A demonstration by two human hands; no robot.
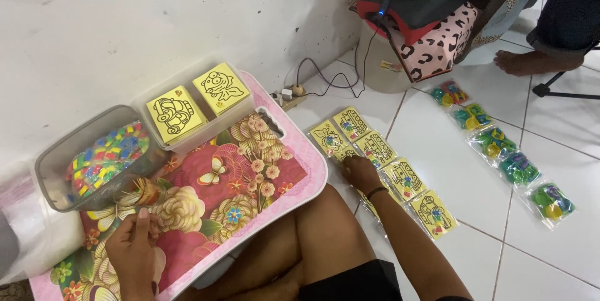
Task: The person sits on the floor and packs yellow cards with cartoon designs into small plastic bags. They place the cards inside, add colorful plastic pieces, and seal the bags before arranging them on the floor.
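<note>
My right hand (pixel 361 173) reaches out to the floor and presses on a row of yellow picture cards in clear sleeves (pixel 400 176); the fingers lie on one card, and whether they grip it cannot be made out. My left hand (pixel 132 245) rests on the pink flowered tray table (pixel 250 163) with its fingers curled, pinching something small that I cannot identify. Just beyond it stands a clear tub of small colourful pieces (pixel 103 157). A second clear tub (pixel 194 110) holds two stacks of yellow cards.
A row of clear packets with green and yellow toys (pixel 500 148) lies on the white tiles to the right. Cables and a power strip (pixel 294 93) sit by the wall. Another person's bare foot (pixel 531 60) and a stand leg (pixel 562 92) are at the far right.
</note>
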